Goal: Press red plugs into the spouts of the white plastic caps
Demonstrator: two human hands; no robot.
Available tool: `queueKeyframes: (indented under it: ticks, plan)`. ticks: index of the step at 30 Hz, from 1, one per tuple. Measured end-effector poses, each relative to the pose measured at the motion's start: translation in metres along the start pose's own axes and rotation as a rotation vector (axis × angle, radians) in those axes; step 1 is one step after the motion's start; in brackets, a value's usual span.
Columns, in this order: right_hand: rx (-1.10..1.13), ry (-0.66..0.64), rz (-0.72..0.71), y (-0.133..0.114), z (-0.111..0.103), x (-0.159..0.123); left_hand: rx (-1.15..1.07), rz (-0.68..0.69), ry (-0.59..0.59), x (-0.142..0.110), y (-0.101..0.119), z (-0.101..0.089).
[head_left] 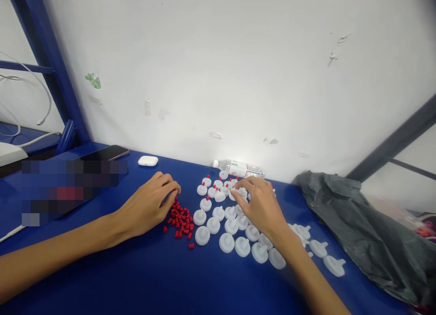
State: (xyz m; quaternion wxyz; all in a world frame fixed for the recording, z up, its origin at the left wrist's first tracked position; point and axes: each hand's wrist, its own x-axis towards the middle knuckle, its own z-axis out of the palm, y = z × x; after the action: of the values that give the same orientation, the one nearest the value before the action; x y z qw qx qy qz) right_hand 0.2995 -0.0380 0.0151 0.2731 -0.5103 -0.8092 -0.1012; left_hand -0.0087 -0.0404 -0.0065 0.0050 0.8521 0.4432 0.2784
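My left hand [151,203] is closed, thumb and forefinger brought together above a pile of small red caps [182,219]. Whatever those fingertips pinch, if anything, is hidden. To the right, my right hand [260,201] reaches over a spread of round white plastic lids with nozzles [231,226]. Its thumb and forefinger are closed at the edge of one white nozzle lid [233,195], partly covered by the fingers. Around there, several lids carry red caps on their nozzles, such as one white lid [205,204]. Nearer lids have bare nozzles.
A clear bottle [238,168] lies along the wall behind the lids. A white earbud case [148,161] and a dark phone [117,152] rest on the blue table [143,278]. Dark grey plastic sheeting [368,233] covers the right side. One red cap [191,246] lies apart.
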Motion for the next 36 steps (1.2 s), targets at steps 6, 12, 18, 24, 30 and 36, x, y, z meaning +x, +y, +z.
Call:
queueKeyframes:
  ticks: [6,12,18,24,30,36]
  plan:
    - [-0.02,-0.135,0.003,0.003,0.004,-0.001,0.082,-0.036,0.01,0.001,-0.009,0.003]
    - [-0.003,-0.142,0.011,0.0,0.002,0.0,0.12,-0.053,-0.016,0.0,-0.01,0.005]
    - [-0.052,-0.128,0.05,0.001,0.0,-0.001,0.102,-0.085,-0.016,0.0,-0.014,0.007]
    - [-0.012,-0.219,-0.007,0.004,0.005,-0.005,0.053,-0.123,-0.043,-0.001,-0.017,0.011]
    - [0.023,-0.021,-0.013,0.0,-0.001,-0.001,0.005,-0.142,-0.107,-0.002,-0.013,0.013]
    - [0.194,-0.018,-0.172,-0.03,-0.004,-0.005,0.002,-0.083,-0.056,0.0,-0.003,0.0]
